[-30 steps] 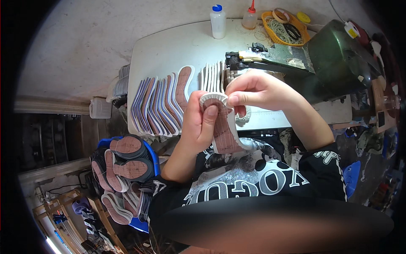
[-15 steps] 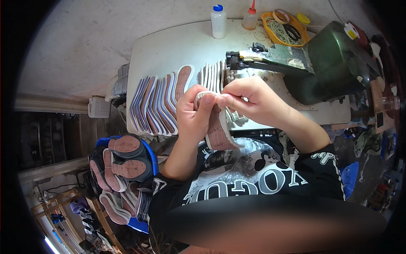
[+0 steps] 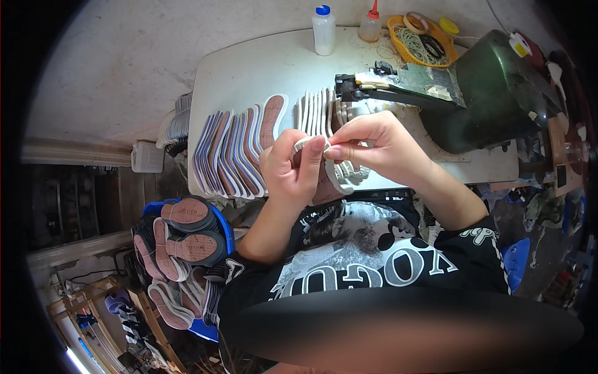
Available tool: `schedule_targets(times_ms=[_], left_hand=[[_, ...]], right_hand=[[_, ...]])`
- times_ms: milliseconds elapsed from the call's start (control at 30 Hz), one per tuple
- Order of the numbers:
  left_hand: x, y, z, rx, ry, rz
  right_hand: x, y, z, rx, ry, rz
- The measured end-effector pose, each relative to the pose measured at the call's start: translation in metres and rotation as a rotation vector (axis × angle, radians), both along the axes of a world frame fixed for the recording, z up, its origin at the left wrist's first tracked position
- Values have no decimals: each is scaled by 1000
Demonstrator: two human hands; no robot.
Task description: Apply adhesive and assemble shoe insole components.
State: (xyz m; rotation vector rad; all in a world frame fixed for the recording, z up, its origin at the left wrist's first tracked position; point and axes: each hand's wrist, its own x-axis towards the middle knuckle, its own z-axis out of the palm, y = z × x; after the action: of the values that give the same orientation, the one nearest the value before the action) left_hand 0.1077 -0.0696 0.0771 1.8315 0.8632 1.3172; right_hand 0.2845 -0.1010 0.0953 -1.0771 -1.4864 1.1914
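Note:
My left hand (image 3: 288, 169) is closed around a shoe insole (image 3: 328, 187) with a brown face and a thick white edge. Its thumb presses on the curled upper end, and the rest hangs below in front of my shirt. The thumb and fingers of my right hand (image 3: 381, 148) pinch at the insole's white edge, beside the left thumb. Whatever else lies between these fingertips is too small to make out. Just beyond my hands, on the table, stands a row of white-edged insoles (image 3: 314, 111), partly covered by the fingers.
More insoles (image 3: 230, 153) stand in a row on the white table (image 3: 249, 68), left. A green sewing machine (image 3: 498, 100) reaches in from the right. Behind are two bottles (image 3: 323, 34) and a yellow basket (image 3: 423, 59) of cords. A blue tub (image 3: 225, 230) holds stacked soles, lower left.
The insole's lower end has swung up and turned, so less of its brown face shows. Both hands have shifted slightly right, still gripping its upper end.

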Motion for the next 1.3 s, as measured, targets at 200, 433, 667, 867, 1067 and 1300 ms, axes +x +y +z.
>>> schedule_targets(times_ms=[200,433,667,867,1067,1300], left_hand=[[1,3,-8,-34,-82,-96],[4,0,-14,-283,-324,-202],[8,-1,-20,-319,-414,-154],[11,-3,-18,-160,-338,-85],[21,23,-13,-265,-430,-243],[38,40,-1,-506,-807,-548]], right_hand=[[-6,-2,7,373,-382,-166],[0,-1,1,-155,192,50],[-7,-1,10,83,-197,-35],[-17,-8,3,474,-458,-282],[-19,-3,27,410,-277,-166],[-23,21,29,480,-301,-147]])
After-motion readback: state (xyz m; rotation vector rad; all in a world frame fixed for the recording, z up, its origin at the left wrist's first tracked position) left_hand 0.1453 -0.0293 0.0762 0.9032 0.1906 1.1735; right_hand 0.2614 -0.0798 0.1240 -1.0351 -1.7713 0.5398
